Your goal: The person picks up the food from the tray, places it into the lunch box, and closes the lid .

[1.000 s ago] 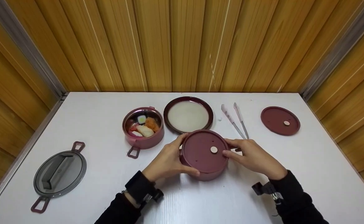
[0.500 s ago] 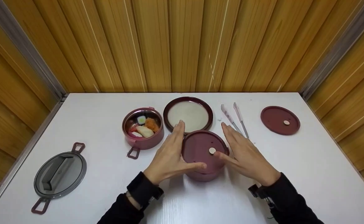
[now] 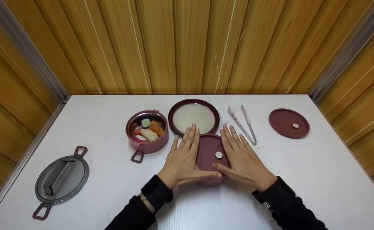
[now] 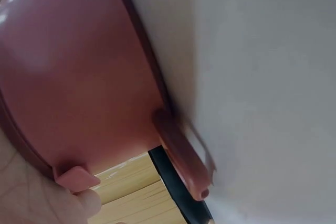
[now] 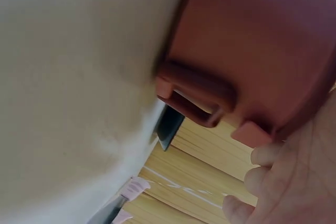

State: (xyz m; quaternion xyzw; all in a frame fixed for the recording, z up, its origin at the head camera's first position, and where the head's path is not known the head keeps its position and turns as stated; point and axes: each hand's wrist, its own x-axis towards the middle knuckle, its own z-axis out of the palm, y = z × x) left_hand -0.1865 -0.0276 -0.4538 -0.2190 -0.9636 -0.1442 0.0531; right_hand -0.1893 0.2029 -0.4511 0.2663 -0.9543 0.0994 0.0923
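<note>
A dark red round lid with a pale round button covers a small pot at the front middle of the table. My left hand lies with straight fingers over the lid's left side, and my right hand lies likewise over its right side. Both thumbs reach across the lid's near part, their tips close together. In the left wrist view, the pot's wall and a side handle stand beside my palm. The right wrist view has the other looped handle below the lid's edge.
Left of the hands stands an uncovered pot with pieces of food inside. A plate lies behind the covered pot, tongs to its right. Another dark red lid lies far right, a grey handled lid far left.
Both hands have let go of the covered pot's sides, lifted with spread thumbs, and come inward to lie flat over the lid. The pot has stayed about where it was.
</note>
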